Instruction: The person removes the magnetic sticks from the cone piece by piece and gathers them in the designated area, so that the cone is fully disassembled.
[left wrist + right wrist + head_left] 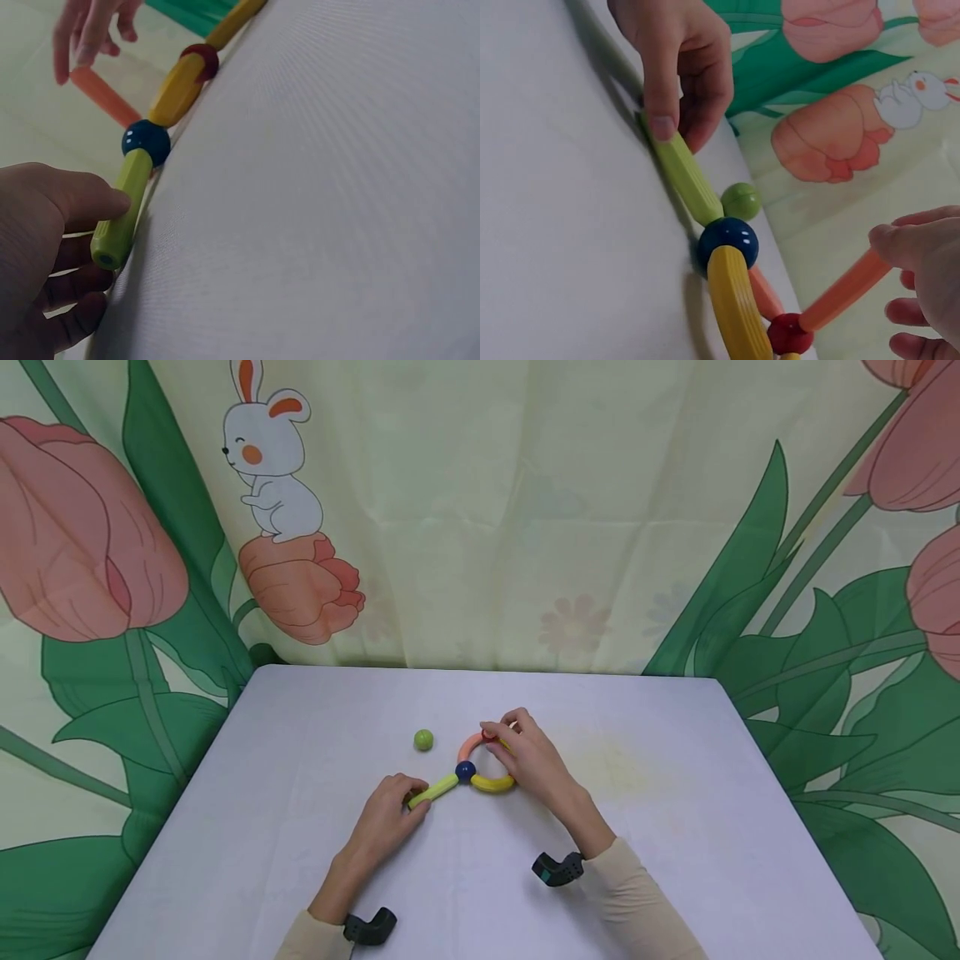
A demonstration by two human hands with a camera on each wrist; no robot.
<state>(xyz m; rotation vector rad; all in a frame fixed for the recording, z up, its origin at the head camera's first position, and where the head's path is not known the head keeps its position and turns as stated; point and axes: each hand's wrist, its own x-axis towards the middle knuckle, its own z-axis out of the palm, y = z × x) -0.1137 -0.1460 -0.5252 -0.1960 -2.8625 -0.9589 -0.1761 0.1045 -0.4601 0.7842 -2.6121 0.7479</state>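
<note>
A light-green rod is pinched near its free end by my left hand, low over the table. Its other end meets a dark blue ball, from which a curved orange rod and a curved yellow rod branch. A red ball joins the curved orange rod's far end. My right hand pinches the end of a straight orange rod, whose lower end touches that red ball. In the left wrist view, another red ball sits between two yellow rods. The right hand partly covers the ring.
A loose green ball lies behind the blue ball, to the left. White cloth covers the table. Behind it hangs a curtain printed with tulips and a rabbit. Black wrist devices sit on both forearms.
</note>
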